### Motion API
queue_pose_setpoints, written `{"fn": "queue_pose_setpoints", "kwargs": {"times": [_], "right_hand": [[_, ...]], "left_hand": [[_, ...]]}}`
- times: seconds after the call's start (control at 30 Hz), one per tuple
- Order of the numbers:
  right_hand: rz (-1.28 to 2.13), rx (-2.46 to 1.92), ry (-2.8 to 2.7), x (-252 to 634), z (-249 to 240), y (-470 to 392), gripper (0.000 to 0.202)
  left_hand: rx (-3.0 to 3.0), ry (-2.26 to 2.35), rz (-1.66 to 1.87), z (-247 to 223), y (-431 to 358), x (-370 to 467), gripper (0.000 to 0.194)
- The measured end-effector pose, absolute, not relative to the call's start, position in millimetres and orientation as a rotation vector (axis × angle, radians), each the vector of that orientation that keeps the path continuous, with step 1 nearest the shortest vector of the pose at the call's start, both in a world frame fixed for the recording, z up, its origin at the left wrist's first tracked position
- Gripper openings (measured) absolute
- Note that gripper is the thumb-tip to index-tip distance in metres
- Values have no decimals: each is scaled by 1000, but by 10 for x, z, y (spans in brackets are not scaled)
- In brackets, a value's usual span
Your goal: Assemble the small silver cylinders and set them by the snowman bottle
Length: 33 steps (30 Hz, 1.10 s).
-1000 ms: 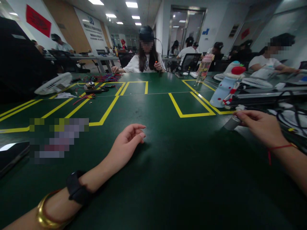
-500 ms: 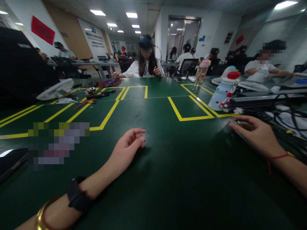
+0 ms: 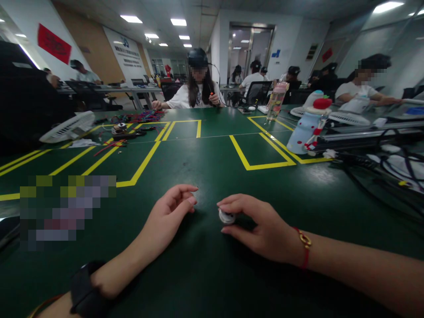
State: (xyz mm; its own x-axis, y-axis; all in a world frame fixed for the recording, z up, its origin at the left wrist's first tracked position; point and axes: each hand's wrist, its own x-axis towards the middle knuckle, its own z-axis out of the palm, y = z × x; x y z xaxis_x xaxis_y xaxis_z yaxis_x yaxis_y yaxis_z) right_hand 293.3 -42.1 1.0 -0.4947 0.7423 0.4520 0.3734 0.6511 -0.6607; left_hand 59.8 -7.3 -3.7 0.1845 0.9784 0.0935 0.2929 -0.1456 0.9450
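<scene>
We have our two bare hands over a dark green table, the right one pinching and the left one loosely spread. Our right hand has a small round cylinder between thumb and fingers, the forefinger curving over its far side and the thumb along its near side. The cylinder sits in front of us, near the middle of the view, its pale top towards us; we cannot tell whether its base touches the table. Our left hand is just beside it, apart from the cylinder, fingers softly curled with a gap at the thumb. We wear a black band on the left wrist and a red bracelet on the right. Beyond our hands, yellow tape marks boxes on the table. A light blue bottle stands upright to the right, near a heap of cables, with a clear bottle farther back. To the left we see a white fan and a pile of coloured wires. Across from us sits a person in a white shirt.
</scene>
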Motion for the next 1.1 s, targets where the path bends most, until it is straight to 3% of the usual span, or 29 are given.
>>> {"fn": "queue_pose_setpoints", "kwargs": {"times": [0.07,0.23,0.37,0.53,0.67,0.8,0.97,1.1], "right_hand": [[708,-882,-2119,2880,-34,-402,35],[962,-988,-1969,2918,-110,-367,68],[980,-1023,-1959,2914,-115,-363,51],[900,-1088,-2038,2968,-74,-362,58],[782,-1104,-2104,3034,-29,-355,44],[778,-1105,-2090,3041,-33,-346,44],[743,-1098,-2112,3002,-33,-351,49],[614,-1197,-2068,3223,35,-273,45]], "left_hand": [[1628,1226,995,-41,-87,601,25],[1951,1145,940,55,-195,727,25],[2188,996,891,219,-271,928,16],[2040,1134,975,333,-222,930,11],[1963,1222,904,208,-170,806,7],[2048,1191,726,-16,-161,841,6],[2159,1223,667,-76,-164,913,9],[2040,1267,715,35,-165,735,25]]}}
